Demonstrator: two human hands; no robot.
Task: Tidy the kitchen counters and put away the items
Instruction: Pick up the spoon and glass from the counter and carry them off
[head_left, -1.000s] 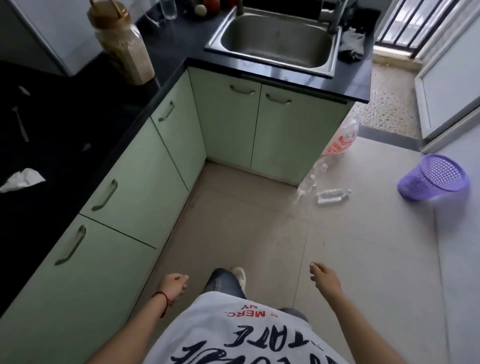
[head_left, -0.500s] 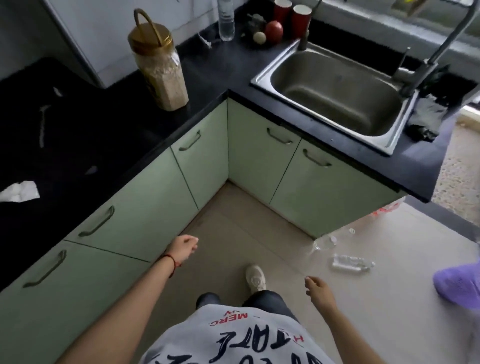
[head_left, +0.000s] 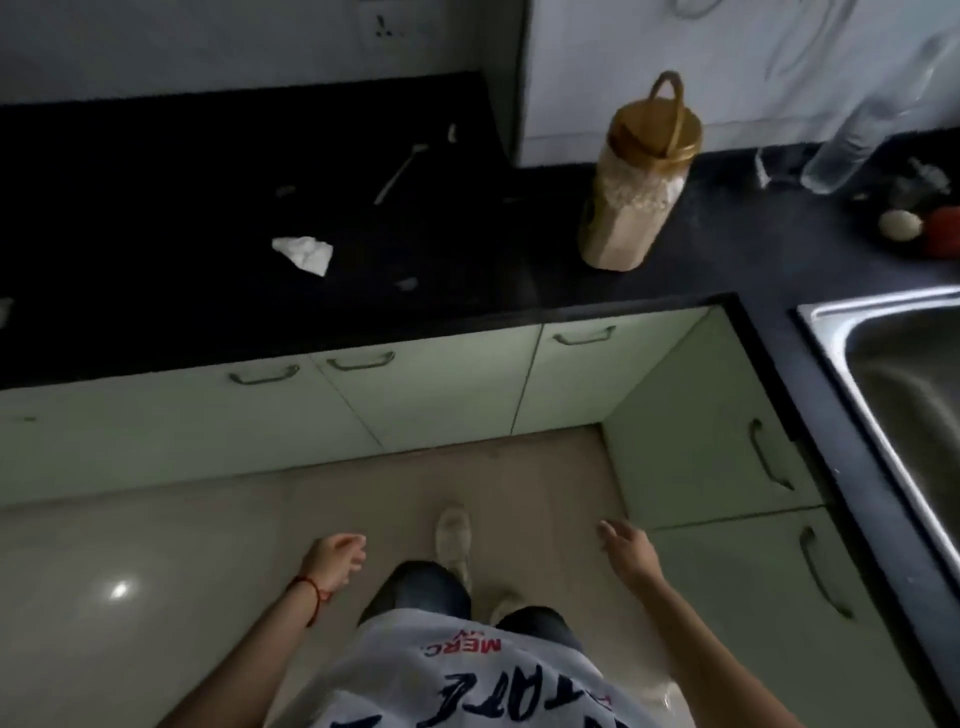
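on the black table (head_left: 156, 322) ahead of you, up and a little to the left of your left hand (head_left: 335, 558), lies the crumpled tissue (head_left: 304, 253), well apart from both hands and across the cabinet fronts (head_left: 426, 395). it has no clear long axis, just a loose wad, so any approach angle should do. your left hand is the nearer one, i judge; its fingers (head_left: 356, 548) hang loosely curled and hold nothing. your right hand (head_left: 626, 551) is relaxed too, fingers nearly straight, empty. further from your fingers, beyond the tissue and to its right, a thin spoon-like utensil (head_left: 400, 174) lies slanted. right of that stands the grain jar (head_left: 636, 192), upright, straight ahead of your right hand. the sink (head_left: 831, 338) sits off to your right.
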